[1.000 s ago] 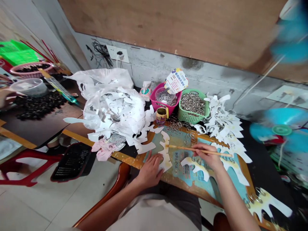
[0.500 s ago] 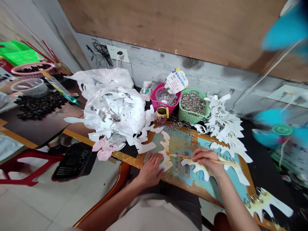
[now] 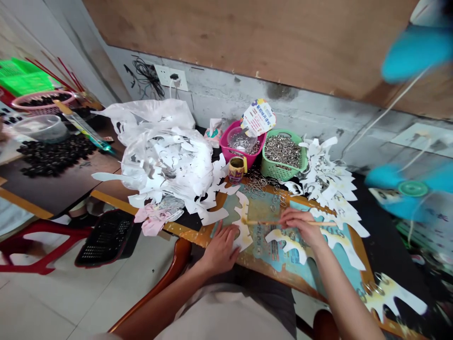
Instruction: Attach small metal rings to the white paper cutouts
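My left hand (image 3: 221, 249) lies flat with fingers spread on a white cut-out paper shape (image 3: 243, 225) on the work board (image 3: 269, 264). My right hand (image 3: 303, 226) is closed around a thin wooden stick (image 3: 272, 223) that points left, its tip on that paper shape. Another white cut-out (image 3: 288, 243) lies just under my right hand. Loose metal rings (image 3: 260, 185) are scattered on the board beyond the stick.
A heap of white cut-outs in a plastic bag (image 3: 166, 160) sits at left, more cut-outs (image 3: 329, 184) at right. A green basket of rings (image 3: 283, 156), a pink basket (image 3: 240, 146) and a small jar (image 3: 236, 170) stand behind. A spinning blue fan (image 3: 412, 189) is at right.
The stick tip has slid a little left and back toward the paper shape under my left hand. My left hand has stayed put. The fan blades keep turning.
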`<state>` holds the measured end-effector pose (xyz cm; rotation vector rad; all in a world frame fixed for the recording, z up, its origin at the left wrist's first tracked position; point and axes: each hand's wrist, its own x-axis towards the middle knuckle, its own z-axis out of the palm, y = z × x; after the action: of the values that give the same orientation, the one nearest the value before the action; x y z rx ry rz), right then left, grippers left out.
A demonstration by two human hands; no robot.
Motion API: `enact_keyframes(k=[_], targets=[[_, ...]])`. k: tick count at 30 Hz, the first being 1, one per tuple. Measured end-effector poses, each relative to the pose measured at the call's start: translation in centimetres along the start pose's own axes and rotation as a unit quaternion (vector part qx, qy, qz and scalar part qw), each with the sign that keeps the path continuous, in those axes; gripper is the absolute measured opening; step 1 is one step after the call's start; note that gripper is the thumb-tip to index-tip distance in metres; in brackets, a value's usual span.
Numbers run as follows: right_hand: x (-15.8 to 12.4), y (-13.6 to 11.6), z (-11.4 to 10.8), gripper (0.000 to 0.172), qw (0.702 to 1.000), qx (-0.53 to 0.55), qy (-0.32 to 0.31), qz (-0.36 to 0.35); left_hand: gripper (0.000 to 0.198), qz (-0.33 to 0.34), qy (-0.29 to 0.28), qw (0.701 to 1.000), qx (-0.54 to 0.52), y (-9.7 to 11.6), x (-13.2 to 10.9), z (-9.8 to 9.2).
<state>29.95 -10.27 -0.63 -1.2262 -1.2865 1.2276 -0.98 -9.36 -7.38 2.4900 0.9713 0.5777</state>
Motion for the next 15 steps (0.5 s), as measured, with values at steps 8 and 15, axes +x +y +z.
enact_keyframes(k=[8, 15], targets=[[0.03, 0.26, 0.06, 0.015, 0.999, 0.029, 0.004, -0.013, 0.046, 0.000, 0.004, 1.000, 0.001, 0.01, 0.02, -0.07], [-0.61, 0.25, 0.17, 0.018, 0.999, 0.038, 0.010, -0.004, 0.047, 0.004, 0.010, 1.000, 0.002, -0.02, 0.06, -0.03]])
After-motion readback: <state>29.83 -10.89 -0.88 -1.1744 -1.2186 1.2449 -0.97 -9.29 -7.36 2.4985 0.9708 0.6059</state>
